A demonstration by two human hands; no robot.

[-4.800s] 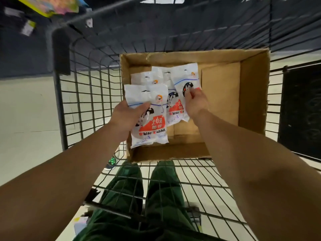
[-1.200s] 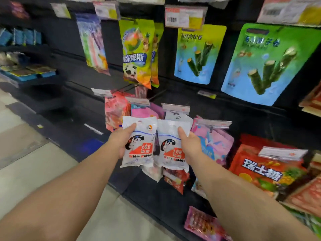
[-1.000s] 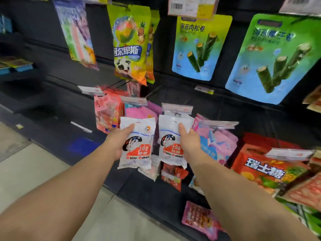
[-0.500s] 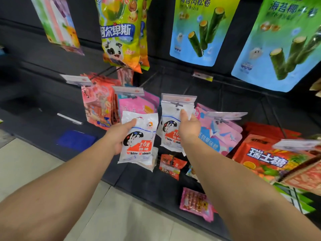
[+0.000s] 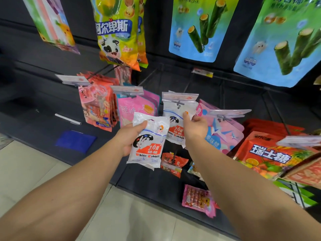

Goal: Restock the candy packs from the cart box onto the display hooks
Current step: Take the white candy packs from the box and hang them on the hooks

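1. Head view: the left hand (image 5: pixel 127 138) grips a white plastic White Rabbit candy pack (image 5: pixel 149 140) by its left edge, thumb on the front, held in the air before the dark display.
2. The right hand (image 5: pixel 195 127) pinches a second white White Rabbit candy pack (image 5: pixel 177 119) at its right side; that pack's top hole sits at the metal display hook (image 5: pixel 178 102) under a clear price-label strip (image 5: pixel 179 96).
3. Pink candy bags (image 5: pixel 137 108) hang just left; pink-and-blue bags (image 5: pixel 220 133) hang just right.
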